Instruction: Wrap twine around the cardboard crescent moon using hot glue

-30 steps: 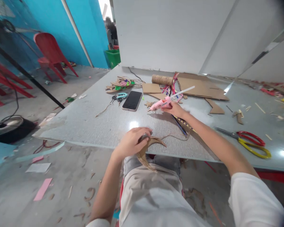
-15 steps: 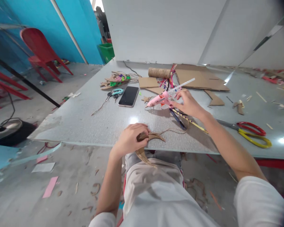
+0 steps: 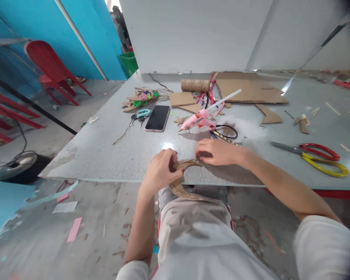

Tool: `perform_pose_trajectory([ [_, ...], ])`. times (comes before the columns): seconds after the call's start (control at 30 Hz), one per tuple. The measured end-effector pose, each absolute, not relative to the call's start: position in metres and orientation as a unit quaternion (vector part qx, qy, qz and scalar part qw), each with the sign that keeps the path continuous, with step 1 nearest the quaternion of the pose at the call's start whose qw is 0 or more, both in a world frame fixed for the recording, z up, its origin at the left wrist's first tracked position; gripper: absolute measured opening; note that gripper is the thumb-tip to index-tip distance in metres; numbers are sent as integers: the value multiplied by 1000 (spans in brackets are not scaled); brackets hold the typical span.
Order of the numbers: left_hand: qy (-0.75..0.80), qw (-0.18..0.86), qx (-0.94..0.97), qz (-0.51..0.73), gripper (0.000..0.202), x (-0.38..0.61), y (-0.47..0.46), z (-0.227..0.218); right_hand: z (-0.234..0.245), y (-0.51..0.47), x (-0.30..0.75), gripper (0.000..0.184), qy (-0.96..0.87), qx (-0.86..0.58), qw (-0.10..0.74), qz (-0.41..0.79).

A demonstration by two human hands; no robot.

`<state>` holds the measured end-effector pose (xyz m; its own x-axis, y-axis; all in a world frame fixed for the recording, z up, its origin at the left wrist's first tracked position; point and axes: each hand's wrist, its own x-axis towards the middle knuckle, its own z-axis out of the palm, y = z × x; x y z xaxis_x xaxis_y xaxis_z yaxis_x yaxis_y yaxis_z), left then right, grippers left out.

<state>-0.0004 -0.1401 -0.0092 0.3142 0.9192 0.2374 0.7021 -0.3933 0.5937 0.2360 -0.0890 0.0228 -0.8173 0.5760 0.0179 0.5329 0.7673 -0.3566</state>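
Observation:
My left hand [image 3: 162, 168] is closed around a crescent-shaped cardboard piece [image 3: 179, 189] with twine along its edges, held at the table's front edge. One tip of the crescent lies over the tabletop; the other curves down over my lap. Beside the upper tip, my right hand [image 3: 218, 152] has its fingers curled together; what they pinch is hidden. Beyond my hands a pink hot glue gun [image 3: 198, 119] rests on the table, nozzle to the left, a clear glue stick [image 3: 226, 99] jutting from its back. A yellow patterned pencil [image 3: 226, 139] lies partly behind my right hand.
Red-and-yellow-handled scissors [image 3: 317, 153] lie to the right. Past the glue gun are a phone [image 3: 158, 118], keys with a light-blue holder [image 3: 142, 113], a twine roll [image 3: 195, 85] and cardboard sheets [image 3: 247, 87]. Cardboard scraps and sticks are scattered at the right.
My right hand has let go of the glue gun, now lying on the table, and has come down toward me to the crescent's upper tip. My left hand still holds the crescent.

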Motion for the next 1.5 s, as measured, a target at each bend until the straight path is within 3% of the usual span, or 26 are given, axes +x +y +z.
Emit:
perform_pose_trajectory([
  [0.5,567,155,764,265,27,6,-143,-10,24,-95,230,15,-933,-338,69,108],
  [0.83,577,153,757,265,16,9,-145,-8,25,-94,235,26,-930,-324,69,163],
  [1.23,591,131,750,266,14,11,-147,-11,18,-87,238,15,-937,-316,81,121],
  [1.5,459,223,807,297,18,-6,-148,-10,27,-101,232,20,-908,-362,132,165],
])
